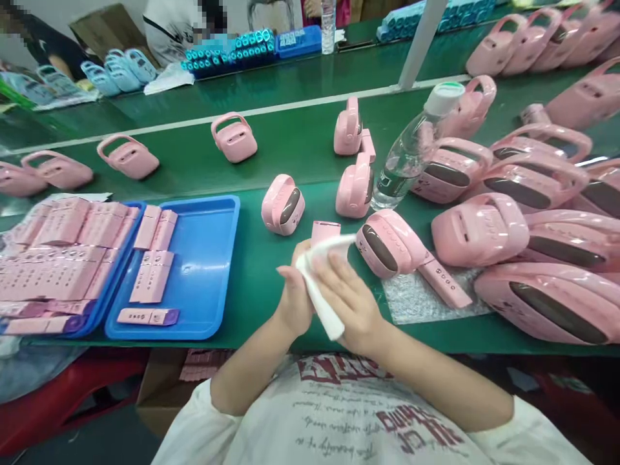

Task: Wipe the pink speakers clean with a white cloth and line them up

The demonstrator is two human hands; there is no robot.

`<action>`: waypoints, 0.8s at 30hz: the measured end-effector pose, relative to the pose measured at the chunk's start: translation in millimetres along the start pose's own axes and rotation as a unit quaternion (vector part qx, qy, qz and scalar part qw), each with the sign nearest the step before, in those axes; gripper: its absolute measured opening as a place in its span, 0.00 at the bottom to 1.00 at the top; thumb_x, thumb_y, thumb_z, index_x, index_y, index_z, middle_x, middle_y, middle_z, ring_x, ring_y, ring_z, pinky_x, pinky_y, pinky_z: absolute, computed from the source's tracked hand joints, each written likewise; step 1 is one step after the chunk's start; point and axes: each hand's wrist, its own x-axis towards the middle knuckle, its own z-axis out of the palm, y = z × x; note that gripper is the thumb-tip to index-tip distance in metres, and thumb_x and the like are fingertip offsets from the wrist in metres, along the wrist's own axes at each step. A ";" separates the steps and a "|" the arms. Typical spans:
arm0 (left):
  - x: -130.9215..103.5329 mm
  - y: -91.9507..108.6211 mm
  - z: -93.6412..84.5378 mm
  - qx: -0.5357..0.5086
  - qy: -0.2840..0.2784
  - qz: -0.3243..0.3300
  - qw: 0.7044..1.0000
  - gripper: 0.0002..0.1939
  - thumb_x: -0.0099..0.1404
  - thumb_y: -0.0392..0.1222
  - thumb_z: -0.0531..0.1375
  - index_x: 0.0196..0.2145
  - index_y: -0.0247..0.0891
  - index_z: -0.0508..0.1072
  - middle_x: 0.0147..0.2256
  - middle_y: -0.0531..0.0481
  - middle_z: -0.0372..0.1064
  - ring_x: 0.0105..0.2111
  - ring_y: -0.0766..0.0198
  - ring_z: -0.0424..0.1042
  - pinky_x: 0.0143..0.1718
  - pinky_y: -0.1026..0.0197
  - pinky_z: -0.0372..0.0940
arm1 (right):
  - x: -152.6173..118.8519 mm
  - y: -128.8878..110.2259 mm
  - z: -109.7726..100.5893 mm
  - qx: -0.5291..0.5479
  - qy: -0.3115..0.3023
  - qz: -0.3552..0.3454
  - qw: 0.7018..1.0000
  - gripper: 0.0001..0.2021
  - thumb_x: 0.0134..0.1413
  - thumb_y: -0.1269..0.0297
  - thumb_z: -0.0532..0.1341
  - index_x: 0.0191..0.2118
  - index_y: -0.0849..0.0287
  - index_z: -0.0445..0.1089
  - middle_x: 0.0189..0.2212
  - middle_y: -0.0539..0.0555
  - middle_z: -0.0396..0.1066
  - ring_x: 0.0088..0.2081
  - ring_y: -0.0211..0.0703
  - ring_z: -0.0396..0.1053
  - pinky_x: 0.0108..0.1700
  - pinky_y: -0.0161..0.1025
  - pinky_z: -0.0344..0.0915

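Green table is spanning the view, with people sitting and standing across it. White cloth (325, 303) is sitting between both hands, just above the table's near edge. Right hand (352, 309) is lying flat over it, fingers only slightly bent, pressing and holding the cloth. Left hand (296, 294) is supporting from the other side, thumb sticking up; its other fingers are mostly hiding, so can't tell how far they're closing. Pink piece (326, 230) is showing just past the cloth; can't tell if it's being held or lying on the table. Blue tray (199, 271) is resting on the left, holding small pink boxes (152, 278); a fuller tray is standing beside it. Pink handled device (387, 244) is leaning just right of the cloth, with a slim pink bar (444, 281) touching it over clear wrap (411, 307). Water bottle (404, 161) is tilting behind, and more pink devices (557, 242) are crowding the right.
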 end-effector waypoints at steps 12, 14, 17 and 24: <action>-2.3 14.5 -2.9 0.055 -0.038 0.049 0.997 0.35 0.57 0.76 0.51 0.42 0.40 0.65 0.29 0.54 0.66 0.21 0.69 0.65 0.16 0.67 0.63 | 7.7 1.6 -15.6 0.334 0.288 0.521 0.730 0.27 0.55 0.44 0.62 0.54 0.59 0.71 0.45 0.60 0.78 0.52 0.56 0.74 0.52 0.51 0.74; -1.7 13.4 -2.9 0.067 -0.054 0.049 0.995 0.26 0.62 0.66 0.56 0.43 0.39 0.64 0.28 0.55 0.66 0.20 0.70 0.66 0.18 0.68 0.64 | 12.5 -1.7 -15.6 0.353 0.281 0.541 0.710 0.29 0.50 0.42 0.65 0.51 0.60 0.73 0.42 0.60 0.79 0.49 0.57 0.75 0.50 0.51 0.75; -1.2 14.7 -2.0 0.065 -0.079 0.038 0.994 0.20 0.64 0.58 0.59 0.41 0.38 0.64 0.26 0.57 0.65 0.19 0.72 0.65 0.17 0.69 0.64 | 13.0 -4.9 -16.6 0.387 0.252 0.542 0.702 0.27 0.49 0.42 0.65 0.47 0.59 0.74 0.41 0.59 0.79 0.46 0.56 0.77 0.48 0.50 0.76; -5.4 14.5 -0.5 0.068 -0.106 0.055 0.990 0.18 0.67 0.54 0.57 0.45 0.38 0.64 0.28 0.56 0.65 0.20 0.72 0.65 0.19 0.69 0.65 | 6.7 -6.3 -18.8 0.419 0.202 0.528 0.710 0.21 0.55 0.45 0.62 0.44 0.58 0.75 0.41 0.58 0.79 0.49 0.55 0.75 0.47 0.49 0.76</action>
